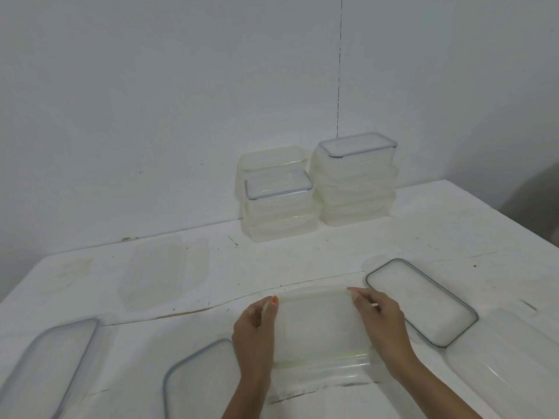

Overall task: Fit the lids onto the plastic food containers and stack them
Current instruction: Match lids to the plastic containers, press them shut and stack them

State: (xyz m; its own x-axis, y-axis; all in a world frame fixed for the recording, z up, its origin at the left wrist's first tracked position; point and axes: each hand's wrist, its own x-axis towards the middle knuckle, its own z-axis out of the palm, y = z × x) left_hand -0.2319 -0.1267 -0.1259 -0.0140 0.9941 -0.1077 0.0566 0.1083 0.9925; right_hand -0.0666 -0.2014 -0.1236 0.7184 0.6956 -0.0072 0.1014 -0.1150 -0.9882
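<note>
Under the fingers and on every side of them: white table [302, 255], scuffed and marked. Well beyond the fingertips, against the wall: right stack [357, 182] and left stack [279, 210] of closed containers, just beside each other. Between the fingers: open container [320, 331], no lid fitted, standing on the table. Long axis of it not settled from this view. Just right of the right-hand fingers, near but apart: grey-rimmed lid [420, 300], flat on the table, long axis slanting from far-left to near-right. Left of the left-hand fingers, a little farther off: second lid [199, 385], partly cut off by the frame. Left hand [255, 337] and right hand [384, 325]: fingers curled over opposite side rims, gripping the open container. Judged step: container held steady, lid not yet picked. Right hand nearer to the grey-rimmed lid. Expect to turn that lid out of its slant and square it with the rim before pressing down.
</note>
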